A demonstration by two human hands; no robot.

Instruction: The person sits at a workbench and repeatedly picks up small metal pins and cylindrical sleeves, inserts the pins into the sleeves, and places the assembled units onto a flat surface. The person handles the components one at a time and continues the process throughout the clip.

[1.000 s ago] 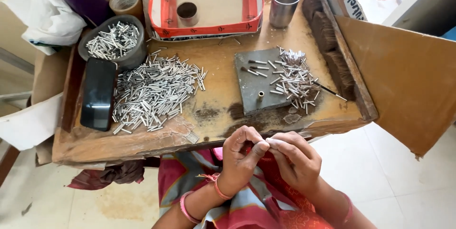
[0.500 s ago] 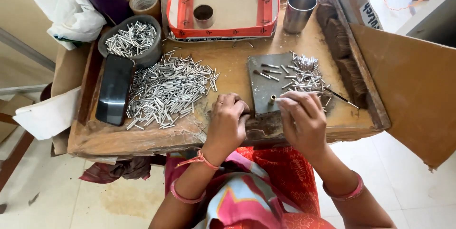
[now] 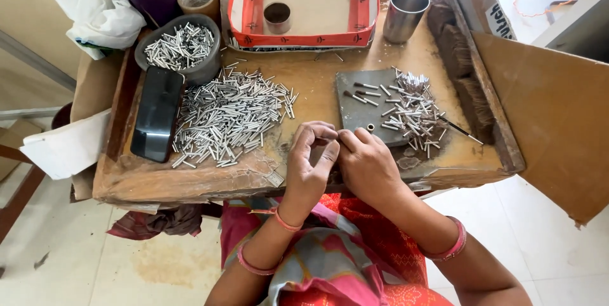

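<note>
Small metal tube, barely visible, pinched between fingertips of left hand [image 3: 311, 160] and right hand [image 3: 368, 163] above the board's [image 3: 190, 182] near edge, both hands closed lightly around it; likely to slip into the lap or the loose tube pile [image 3: 231, 119] if grip slackens.
</note>
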